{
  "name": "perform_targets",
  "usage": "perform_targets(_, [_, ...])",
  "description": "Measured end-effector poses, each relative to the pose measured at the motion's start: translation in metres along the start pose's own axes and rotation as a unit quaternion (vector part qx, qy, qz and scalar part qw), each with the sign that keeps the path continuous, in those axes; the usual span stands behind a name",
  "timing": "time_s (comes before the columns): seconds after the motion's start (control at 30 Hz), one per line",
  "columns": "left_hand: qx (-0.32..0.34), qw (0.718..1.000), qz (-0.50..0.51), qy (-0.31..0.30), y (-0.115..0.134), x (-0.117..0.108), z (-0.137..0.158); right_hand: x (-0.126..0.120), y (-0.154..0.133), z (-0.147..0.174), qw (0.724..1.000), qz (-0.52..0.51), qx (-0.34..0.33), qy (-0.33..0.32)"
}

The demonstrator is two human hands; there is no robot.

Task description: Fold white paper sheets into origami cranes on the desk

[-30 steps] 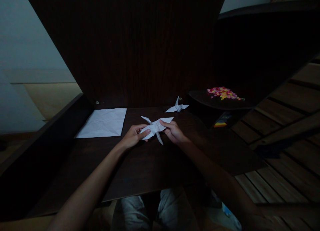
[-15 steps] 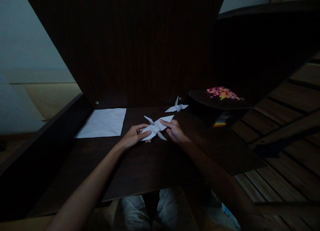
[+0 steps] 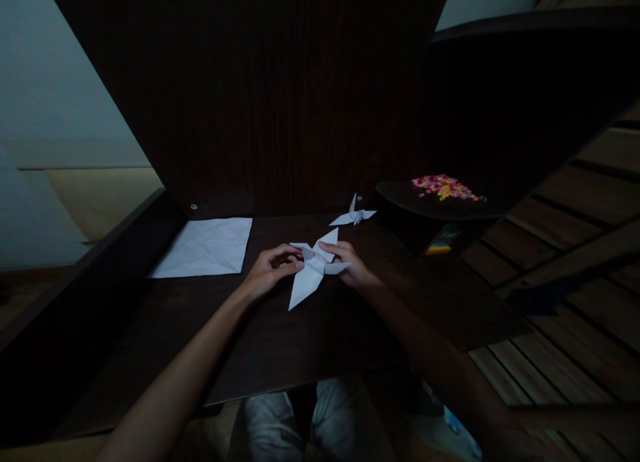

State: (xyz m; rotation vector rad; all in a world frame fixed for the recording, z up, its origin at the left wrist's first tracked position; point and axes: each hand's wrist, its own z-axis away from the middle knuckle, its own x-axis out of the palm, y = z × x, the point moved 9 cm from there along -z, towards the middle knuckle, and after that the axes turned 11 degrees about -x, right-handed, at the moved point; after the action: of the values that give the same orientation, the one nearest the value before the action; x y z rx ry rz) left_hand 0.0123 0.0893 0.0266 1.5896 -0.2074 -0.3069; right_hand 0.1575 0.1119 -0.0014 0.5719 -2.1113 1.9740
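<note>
A white origami crane (image 3: 311, 275) is held between my two hands over the dark desk, its pointed wings and thin ends spread out. My left hand (image 3: 274, 270) pinches the crane at its left side, thumb toward the middle fold. On the other side, my right hand (image 3: 350, 261) grips it with the thumb on top of the upper wing; the remaining fingers are mostly hidden underneath. Behind my hands, a second white paper crane (image 3: 356, 215) sits on the desk near the back panel.
A creased white sheet of paper (image 3: 205, 247) lies at the back left of the desk (image 3: 300, 349). To the right, a small shelf (image 3: 425, 209) bears a pile of pink, red and yellow bits (image 3: 445, 187). A raised side board (image 3: 90, 269) borders the left.
The crane has turned in my hands, so its near wing now points down toward me. My left thumb has come off that wing and sits at the crane's left side.
</note>
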Motion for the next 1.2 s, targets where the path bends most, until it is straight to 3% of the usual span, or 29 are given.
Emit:
perform_targets(0.17, [0.033,0.999,-0.003,0.000,0.007,0.002,0.002,-0.001,0.007,-0.001,1.000,0.006,0.005,-0.016])
perform_targets(0.4, [0.026,0.999,-0.018,-0.011,0.005,0.005,0.003,0.002,0.017,-0.002,0.998,0.020,0.018,-0.059])
perform_targets(0.53, [-0.001,0.999,-0.014,0.034,-0.003,-0.003,0.000,0.002,0.022,-0.006,0.999,0.006,0.019,-0.037])
perform_targets(0.77, [0.031,0.990,-0.007,0.140,0.002,-0.026,0.002,-0.020,-0.004,-0.011,0.992,0.019,-0.109,0.060])
perform_targets(0.9, [0.046,0.983,-0.011,0.179,0.005,-0.033,0.004,-0.007,-0.026,-0.002,0.982,0.074,-0.174,-0.008])
perform_targets(1.0, [0.048,0.981,-0.018,0.189,0.007,-0.035,0.005,0.004,-0.028,0.004,0.974,0.127,-0.181,-0.049])
perform_targets(1.2, [0.048,0.980,-0.020,0.191,0.007,-0.035,0.006,0.013,-0.029,0.007,0.965,0.156,-0.205,-0.056])
